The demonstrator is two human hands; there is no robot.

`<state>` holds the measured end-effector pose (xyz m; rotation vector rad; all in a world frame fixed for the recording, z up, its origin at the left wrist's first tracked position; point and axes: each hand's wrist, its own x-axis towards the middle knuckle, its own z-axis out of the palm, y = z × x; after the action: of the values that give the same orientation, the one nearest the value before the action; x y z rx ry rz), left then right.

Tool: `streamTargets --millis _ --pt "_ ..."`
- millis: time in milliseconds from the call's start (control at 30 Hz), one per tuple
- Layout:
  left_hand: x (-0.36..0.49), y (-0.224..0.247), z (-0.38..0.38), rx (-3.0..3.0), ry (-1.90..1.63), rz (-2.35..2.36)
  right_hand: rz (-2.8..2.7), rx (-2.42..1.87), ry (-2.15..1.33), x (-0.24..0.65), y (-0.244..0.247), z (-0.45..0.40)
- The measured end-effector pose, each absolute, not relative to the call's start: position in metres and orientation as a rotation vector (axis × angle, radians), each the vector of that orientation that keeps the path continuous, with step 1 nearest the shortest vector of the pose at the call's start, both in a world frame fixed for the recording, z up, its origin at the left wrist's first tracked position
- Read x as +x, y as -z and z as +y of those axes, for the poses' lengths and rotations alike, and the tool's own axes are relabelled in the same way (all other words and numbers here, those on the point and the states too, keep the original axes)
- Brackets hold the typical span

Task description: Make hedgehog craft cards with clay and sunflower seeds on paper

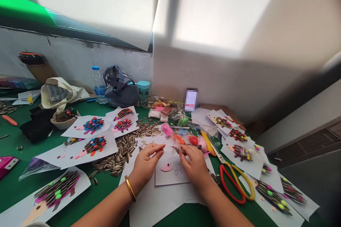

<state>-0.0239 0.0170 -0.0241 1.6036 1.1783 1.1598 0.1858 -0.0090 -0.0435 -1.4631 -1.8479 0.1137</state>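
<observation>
A card (162,179) with a hedgehog outline (176,166) lies below my hands; its face is filled with pink clay. My left hand (147,161) hovers over the card's left side, thumb and fingers pinched; whatever is between them is too small to make out. My right hand (195,165) is closed at the card's upper right on a small brownish piece that looks like crinkled plastic (176,148). Larger white paper (151,205) lies beneath the card. Sunflower seeds (122,152) are heaped left of my left hand.
Red-handled scissors (231,188) and yellow-handled scissors (249,182) lie right of my right hand, near a yellow cutter (207,142). Bagged coloured clay (193,140) sits behind. Finished hedgehog cards (96,145) are spread on both sides. A phone (191,100) leans against the wall.
</observation>
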Motion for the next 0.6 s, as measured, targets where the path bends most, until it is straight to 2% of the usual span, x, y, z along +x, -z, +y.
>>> streamTargets --millis 267,600 --pt "-0.021 0.025 0.017 1.519 -1.134 1.119 -2.019 -1.568 0.108 0.180 0.049 -0.004" --pt "-0.018 0.018 0.011 1.393 -1.051 1.125 -1.983 -1.421 0.092 0.180 0.036 -0.011"
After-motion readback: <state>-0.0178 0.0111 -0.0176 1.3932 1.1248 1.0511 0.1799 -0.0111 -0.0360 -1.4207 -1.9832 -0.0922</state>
